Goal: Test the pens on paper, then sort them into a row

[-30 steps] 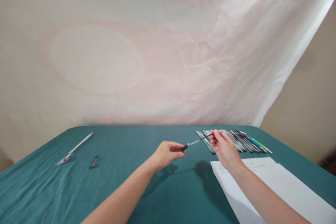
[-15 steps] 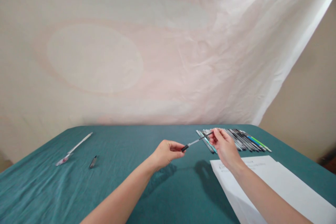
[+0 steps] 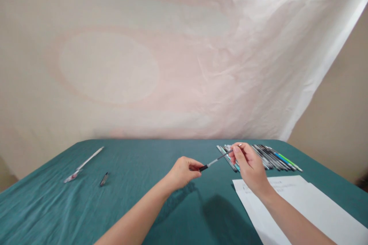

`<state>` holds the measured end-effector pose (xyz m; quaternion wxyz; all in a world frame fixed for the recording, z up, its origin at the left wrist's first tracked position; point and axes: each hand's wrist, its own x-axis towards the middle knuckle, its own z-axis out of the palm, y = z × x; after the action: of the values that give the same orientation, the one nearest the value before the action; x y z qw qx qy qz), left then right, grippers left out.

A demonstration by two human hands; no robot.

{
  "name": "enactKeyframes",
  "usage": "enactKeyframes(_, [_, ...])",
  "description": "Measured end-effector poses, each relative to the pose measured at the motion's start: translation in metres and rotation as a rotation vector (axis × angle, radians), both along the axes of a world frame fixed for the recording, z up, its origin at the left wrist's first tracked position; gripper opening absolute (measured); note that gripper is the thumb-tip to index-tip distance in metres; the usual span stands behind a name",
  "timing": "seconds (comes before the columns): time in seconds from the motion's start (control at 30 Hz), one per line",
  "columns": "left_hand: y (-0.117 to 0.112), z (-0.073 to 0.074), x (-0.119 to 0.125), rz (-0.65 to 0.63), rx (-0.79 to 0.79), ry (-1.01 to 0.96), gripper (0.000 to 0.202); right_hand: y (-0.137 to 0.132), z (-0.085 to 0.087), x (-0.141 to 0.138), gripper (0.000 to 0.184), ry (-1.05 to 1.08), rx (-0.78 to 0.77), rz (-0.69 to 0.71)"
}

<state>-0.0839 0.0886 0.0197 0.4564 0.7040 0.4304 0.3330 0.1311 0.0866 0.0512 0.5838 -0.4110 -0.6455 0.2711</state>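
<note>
Head camera view, looking forward and down: two bare hands meet above a table spread with a dark green cloth point(image 3: 129, 210). Between them, clear of the cloth, slants a slim rod point(image 3: 220, 158), like a pen refill, rising to the right. The left hand point(image 3: 182, 172) has thumb and fingers closed on the black piece point(image 3: 203, 168) at its lower end; the right hand point(image 3: 250, 166) pinches the upper end, the tip poking past the fingertips. The step in hand appears to be handling these slender parts together; whether they are being joined or parted, I cannot tell. The next move seems to call for both pinches in line and light pressure, as the rod looks easily bent. Beyond the right hand lies a row of pens point(image 3: 276, 157); beneath the right forearm, white paper point(image 3: 313, 203) with unreadable marks. At far left rest a short pen part point(image 3: 104, 179) and a pale stick point(image 3: 91, 158).
</note>
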Motion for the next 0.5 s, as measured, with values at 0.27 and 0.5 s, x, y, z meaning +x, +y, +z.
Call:
enactKeyframes(0.27, [0.0,0.003,-0.002,0.03,-0.032,-0.011,0.035,0.004,-0.001,0.001,0.022,0.056,-0.024,0.004])
enactKeyframes(0.5, [0.001,0.002,-0.003,0.027,-0.039,-0.025,0.034,0.017,-0.022,0.001,0.023,0.203,-0.163,0.052])
